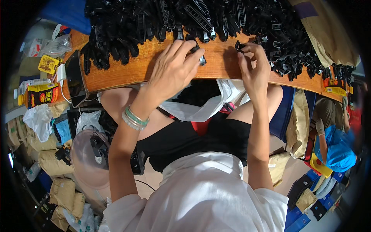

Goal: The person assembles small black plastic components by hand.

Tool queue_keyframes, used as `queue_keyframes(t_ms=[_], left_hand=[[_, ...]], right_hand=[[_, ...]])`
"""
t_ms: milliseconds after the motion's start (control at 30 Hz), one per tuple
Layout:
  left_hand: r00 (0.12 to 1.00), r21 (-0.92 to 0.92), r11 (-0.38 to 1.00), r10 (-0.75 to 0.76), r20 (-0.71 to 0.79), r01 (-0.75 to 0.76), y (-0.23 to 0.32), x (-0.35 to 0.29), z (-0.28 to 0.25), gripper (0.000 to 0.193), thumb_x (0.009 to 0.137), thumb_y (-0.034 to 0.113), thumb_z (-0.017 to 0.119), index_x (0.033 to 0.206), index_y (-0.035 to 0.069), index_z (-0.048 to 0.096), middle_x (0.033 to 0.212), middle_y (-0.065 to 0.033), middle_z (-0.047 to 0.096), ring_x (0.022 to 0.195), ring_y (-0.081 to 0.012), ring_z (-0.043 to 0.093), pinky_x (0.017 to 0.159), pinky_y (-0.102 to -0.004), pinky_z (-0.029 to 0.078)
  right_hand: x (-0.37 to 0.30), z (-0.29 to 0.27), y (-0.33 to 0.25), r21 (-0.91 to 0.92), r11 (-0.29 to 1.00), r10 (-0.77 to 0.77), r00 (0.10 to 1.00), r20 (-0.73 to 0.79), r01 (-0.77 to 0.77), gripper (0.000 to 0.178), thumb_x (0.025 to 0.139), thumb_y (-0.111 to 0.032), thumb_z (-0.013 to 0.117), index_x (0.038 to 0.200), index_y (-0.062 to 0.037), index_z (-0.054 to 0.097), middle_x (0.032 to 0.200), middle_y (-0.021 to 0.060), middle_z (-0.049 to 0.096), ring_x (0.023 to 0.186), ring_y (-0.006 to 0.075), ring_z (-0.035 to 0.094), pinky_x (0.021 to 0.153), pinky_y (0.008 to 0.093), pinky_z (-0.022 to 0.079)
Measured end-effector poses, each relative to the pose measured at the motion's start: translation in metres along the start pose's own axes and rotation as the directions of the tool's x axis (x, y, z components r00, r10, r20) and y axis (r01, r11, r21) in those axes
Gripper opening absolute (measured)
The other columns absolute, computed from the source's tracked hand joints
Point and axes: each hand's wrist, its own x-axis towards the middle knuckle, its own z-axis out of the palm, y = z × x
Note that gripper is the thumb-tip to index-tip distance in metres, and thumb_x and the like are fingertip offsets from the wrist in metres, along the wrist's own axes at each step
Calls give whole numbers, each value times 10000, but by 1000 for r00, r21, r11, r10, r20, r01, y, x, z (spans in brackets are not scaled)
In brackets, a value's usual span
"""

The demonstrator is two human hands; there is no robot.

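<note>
My left hand (172,69), with two bracelets at its wrist, is over the wooden table's near part. Its thumb and fingers close round a small black plastic part (194,45), partly hidden by them. A short black piece with a pale end (202,60) shows just beside the fingertips. To the right, my right hand (256,71) is closed in a pinch on another small black plastic piece (239,46). Beyond both hands a large heap of black plastic parts (127,23) spreads along the table (220,56).
A phone-like dark slab (75,75) with a white cable lies at the table's left edge, near a bottle with a yellow and black label (40,96). A clear round tub (87,154) stands lower left. At right, brown sacks (299,123) stand near a person in blue (340,149).
</note>
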Motion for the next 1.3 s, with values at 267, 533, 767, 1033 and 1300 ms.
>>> queue_keyframes(t_ms=[267,533,767,1033,1300], left_hand=[[992,-76,990,-120,26,122,0,-1,-3,305,792,97,692,1073,10,613,1100,-94,571,998,-260,552,827,-380,484],[985,-165,975,-162,-54,151,2,10,10,312,746,61,728,1038,-2,639,1022,-99,609,962,-283,553,836,-383,474],[979,-203,963,-195,-61,179,2,11,13,275,739,39,721,992,-44,648,980,-119,596,950,-284,550,820,-380,477],[993,-217,970,-117,-29,108,7,12,11,265,748,19,700,993,-68,651,967,-124,595,935,-280,553,799,-375,485],[984,-198,980,-33,-173,-2,-18,40,5,220,783,-24,645,1002,-23,656,942,-105,598,856,-262,586,748,-364,504]], right_hand=[[-11,6,-19,359,879,292,950,113,-313,226,986,-73,481,1165,-2,599,872,92,619,734,141,580,690,268,471],[-25,6,-37,358,895,215,961,176,-266,315,795,-52,715,1092,42,669,786,132,601,724,231,560,700,315,448],[-33,9,-44,258,934,229,969,95,-246,247,760,-31,735,997,33,706,808,123,602,733,248,540,693,340,441],[-34,26,-51,153,972,183,983,-25,-177,240,732,-55,759,962,3,721,846,80,564,791,230,490,750,349,370],[-46,-13,-55,343,910,139,950,281,-234,275,783,10,704,1057,1,683,919,136,578,855,269,597,774,355,481]])
